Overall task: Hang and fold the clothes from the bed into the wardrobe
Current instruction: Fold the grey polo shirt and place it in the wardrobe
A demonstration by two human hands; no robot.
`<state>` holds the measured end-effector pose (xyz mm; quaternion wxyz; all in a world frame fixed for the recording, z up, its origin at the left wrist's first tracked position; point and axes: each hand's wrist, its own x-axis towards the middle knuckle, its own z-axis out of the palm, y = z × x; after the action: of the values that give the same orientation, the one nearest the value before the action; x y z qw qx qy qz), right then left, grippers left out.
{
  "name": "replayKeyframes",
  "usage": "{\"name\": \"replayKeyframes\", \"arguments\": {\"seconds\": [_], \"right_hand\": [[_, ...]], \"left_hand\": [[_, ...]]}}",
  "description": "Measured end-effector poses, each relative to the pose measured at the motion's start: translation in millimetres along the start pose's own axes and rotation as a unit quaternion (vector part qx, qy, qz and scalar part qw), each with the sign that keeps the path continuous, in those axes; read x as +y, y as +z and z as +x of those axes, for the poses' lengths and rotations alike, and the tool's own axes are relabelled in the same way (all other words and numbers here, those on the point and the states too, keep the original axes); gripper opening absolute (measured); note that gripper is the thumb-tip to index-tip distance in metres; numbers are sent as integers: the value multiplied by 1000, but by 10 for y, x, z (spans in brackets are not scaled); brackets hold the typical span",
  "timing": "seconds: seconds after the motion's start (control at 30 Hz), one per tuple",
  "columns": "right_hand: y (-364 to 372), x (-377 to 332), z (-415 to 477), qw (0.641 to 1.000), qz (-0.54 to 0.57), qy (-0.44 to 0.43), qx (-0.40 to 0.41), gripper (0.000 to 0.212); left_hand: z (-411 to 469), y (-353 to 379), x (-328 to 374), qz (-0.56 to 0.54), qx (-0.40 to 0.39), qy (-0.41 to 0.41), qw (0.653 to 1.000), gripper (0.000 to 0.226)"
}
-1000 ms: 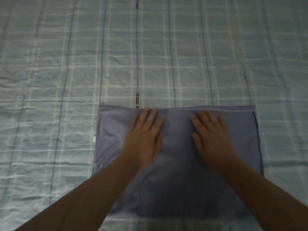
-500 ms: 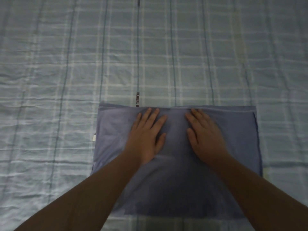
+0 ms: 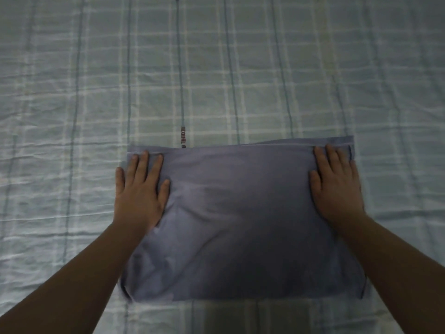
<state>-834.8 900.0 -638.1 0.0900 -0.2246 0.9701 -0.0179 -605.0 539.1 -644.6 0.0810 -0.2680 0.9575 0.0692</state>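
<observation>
Folded blue garment (image 3: pixel 240 225) pressed flat on the bed sheet (image 3: pixel 216 80).
The fingers (image 3: pixel 144 165) were held straight and flat, slightly spread on the left hand (image 3: pixel 139 189) and closer together on the right hand (image 3: pixel 337 186), with nothing pinched; each hand covered a far corner. The cloth was seen to be soft, thin and near-rectangular, hemmed along its far edge, on creased plaid fabric. Smoothing was judged the step in hand; next, the edges would need gripping for another fold or a lift.

The folded garment (image 3: pixel 240 225) is thin blue-grey cloth, matt and smooth, with soft creases towards its 7 o'clock corner and a stitched hem along its 12 o'clock edge. The bed sheet (image 3: pixel 72 104) beneath is matt checked cloth, finely wrinkled.
</observation>
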Motion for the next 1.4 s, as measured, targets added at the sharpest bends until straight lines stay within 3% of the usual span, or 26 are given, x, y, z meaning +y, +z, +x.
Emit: {"name": "replayKeyframes", "arguments": {"seconds": [0.13,0.3,0.4,0.5,0.6,0.73,0.83,1.03,1.13,1.27,1.4], "right_hand": [[-180,48,-116,994,88,-1,58,53],[-401,139,-741,973,189,91,98,42],[-399,258,-1197,949,228,208,64,31],[-275,410,-1566,935,224,272,35,23],[-177,476,-1791,930,223,290,-31,24],[-210,469,-1864,903,269,314,-114,41],[-239,466,-1835,884,297,322,-162,36],[-273,435,-1845,889,293,315,-158,23],[-296,361,-1872,911,282,278,-116,27],[-437,177,-1896,882,342,302,-118,28],[-672,-186,-1910,879,391,259,-91,24]], "left_hand": [[37,-221,316,-51,45,6,998,64],[218,-403,1340,-106,75,168,977,46],[283,-473,2173,-145,46,207,966,26],[326,-533,2953,-210,-48,184,959,20],[401,-488,3603,-244,-128,149,950,36],[462,-365,4127,-154,-145,114,971,77],[445,-267,4285,-78,-140,91,983,79],[501,-108,4300,-15,-134,102,986,63],[571,-123,4252,-72,-144,82,984,63],[641,-285,4066,-204,-157,49,965,35],[740,-522,3658,-343,-182,48,920,22]]}}
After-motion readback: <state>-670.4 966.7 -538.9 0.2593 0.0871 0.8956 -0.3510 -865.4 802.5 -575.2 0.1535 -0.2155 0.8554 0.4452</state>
